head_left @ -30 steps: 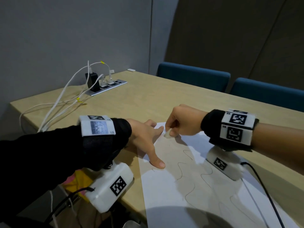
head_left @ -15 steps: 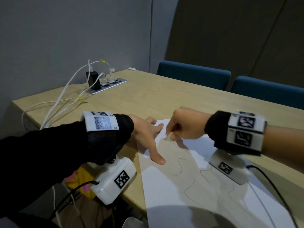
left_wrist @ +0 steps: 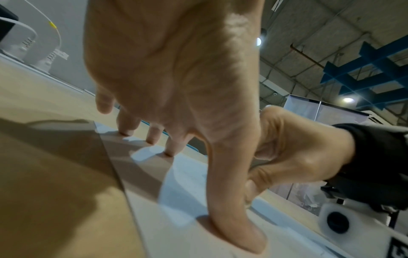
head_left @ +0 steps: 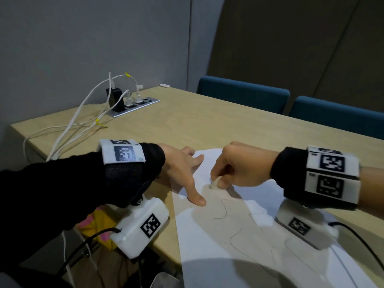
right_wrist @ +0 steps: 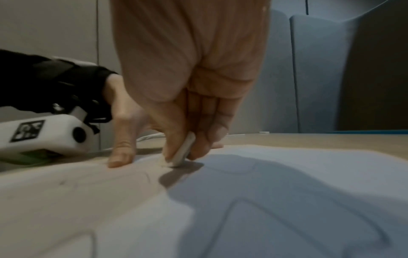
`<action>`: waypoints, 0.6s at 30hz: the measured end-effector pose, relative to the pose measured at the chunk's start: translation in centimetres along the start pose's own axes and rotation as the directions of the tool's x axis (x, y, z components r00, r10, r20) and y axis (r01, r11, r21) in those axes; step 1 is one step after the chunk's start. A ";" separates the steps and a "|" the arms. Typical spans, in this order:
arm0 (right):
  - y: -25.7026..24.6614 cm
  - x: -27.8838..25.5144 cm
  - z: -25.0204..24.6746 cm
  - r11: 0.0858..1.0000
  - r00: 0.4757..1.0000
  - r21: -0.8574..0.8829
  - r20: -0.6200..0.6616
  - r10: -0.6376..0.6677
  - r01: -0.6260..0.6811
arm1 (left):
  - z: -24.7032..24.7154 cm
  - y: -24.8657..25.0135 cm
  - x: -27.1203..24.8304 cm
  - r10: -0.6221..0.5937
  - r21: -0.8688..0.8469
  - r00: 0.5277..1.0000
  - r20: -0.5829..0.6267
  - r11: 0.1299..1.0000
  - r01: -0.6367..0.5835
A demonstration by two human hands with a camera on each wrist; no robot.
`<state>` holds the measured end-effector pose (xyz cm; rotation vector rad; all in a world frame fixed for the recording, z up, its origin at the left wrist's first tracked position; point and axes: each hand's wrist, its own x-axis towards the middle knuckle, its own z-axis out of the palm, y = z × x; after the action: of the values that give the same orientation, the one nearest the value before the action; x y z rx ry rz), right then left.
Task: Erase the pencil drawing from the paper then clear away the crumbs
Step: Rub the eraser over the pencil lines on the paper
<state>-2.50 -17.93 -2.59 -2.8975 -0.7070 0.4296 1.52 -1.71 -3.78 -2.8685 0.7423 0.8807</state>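
A white sheet of paper (head_left: 209, 252) with a wavy pencil line (head_left: 223, 210) lies on the wooden table (head_left: 187, 121). My right hand (head_left: 234, 173) pinches a small white eraser (head_left: 214, 185) between thumb and fingers, its lower edge touching the paper near the far corner. The eraser (right_wrist: 184, 150) shows as a thin slab in the right wrist view. My left hand (head_left: 182, 173) lies spread on the paper's left edge, thumb and fingertips (left_wrist: 238, 233) pressing the sheet (left_wrist: 176, 227) down.
A power strip (head_left: 133, 104) with white cables (head_left: 79, 125) sits at the table's far left. Two blue chairs (head_left: 243, 94) stand behind the far edge. A pink and yellow object (head_left: 97, 223) lies below the near table edge.
My right hand with the eraser has slid toward me and slightly right along the paper. The left hand stays pressed on the sheet.
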 end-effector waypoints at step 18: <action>-0.1 2.0 -0.4 0.998 0.994 0.027 -0.096 0.053 -0.051 | 0.3 -0.2 -0.6 0.038 -0.057 0.998 -0.059 0.998 -0.041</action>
<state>-0.77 -16.91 -2.65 -2.8966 -0.6087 0.2995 1.03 -1.21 -3.76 -2.9514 0.7950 0.8404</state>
